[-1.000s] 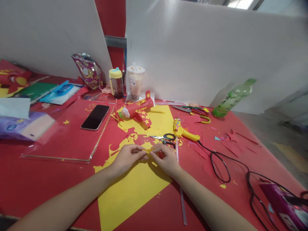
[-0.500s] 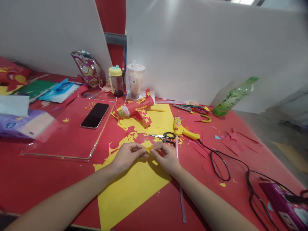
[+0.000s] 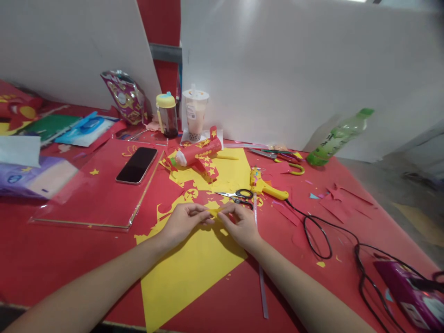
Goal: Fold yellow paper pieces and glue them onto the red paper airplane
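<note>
Between my two hands is a small piece of yellow paper (image 3: 214, 212), pinched at both ends; its exact shape is too small to tell. My left hand (image 3: 185, 224) grips its left side with thumb and fingertips, and my right hand (image 3: 241, 226) grips its right side. Both are just above a large yellow sheet (image 3: 187, 282) lying on the red table. Right behind my hands lie black-handled scissors (image 3: 243, 194) among yellow scraps. A yellow glue gun (image 3: 265, 186) rests beside them, with a clear glue stick (image 3: 263, 291) running down past my right wrist.
Behind the scissors lies a red paper rocket-like model (image 3: 199, 155) with yellow stars. A phone (image 3: 136, 165) rests on a clear plastic sleeve. A cup of milk tea (image 3: 195, 113), a lidded bottle (image 3: 167, 115) and a green bottle (image 3: 338, 138) stand farther back. The black cord (image 3: 328, 222) loops across the right side.
The yellow piece has turned slightly between my fingertips, so more of its top edge shows. My hands stay in nearly the same place; the view has tilted a little.
</note>
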The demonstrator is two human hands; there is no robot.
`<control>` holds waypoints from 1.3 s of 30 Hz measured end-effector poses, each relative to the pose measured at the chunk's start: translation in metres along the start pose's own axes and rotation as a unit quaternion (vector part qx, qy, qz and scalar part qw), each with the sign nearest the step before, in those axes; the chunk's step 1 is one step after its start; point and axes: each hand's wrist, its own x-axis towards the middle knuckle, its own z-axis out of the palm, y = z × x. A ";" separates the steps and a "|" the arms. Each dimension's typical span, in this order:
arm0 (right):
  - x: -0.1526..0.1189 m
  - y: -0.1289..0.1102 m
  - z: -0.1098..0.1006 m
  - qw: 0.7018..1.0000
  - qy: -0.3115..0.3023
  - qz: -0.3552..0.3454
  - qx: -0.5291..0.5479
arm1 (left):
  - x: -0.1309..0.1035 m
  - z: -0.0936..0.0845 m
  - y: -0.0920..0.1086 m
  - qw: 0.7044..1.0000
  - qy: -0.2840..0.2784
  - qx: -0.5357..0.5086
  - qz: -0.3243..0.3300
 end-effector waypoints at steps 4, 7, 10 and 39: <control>-0.001 0.000 -0.001 1.000 -0.001 0.003 0.004 | 0.000 -0.001 0.001 1.000 -0.001 0.002 0.003; -0.001 0.000 -0.001 1.000 -0.001 0.007 0.008 | -0.001 -0.001 0.000 1.000 0.004 0.012 0.008; -0.002 0.001 0.000 1.000 0.002 0.016 0.007 | -0.002 -0.001 -0.001 1.000 0.002 0.016 0.021; 0.007 -0.008 0.001 0.959 0.013 0.157 0.235 | -0.004 -0.006 0.002 0.999 -0.002 0.014 0.044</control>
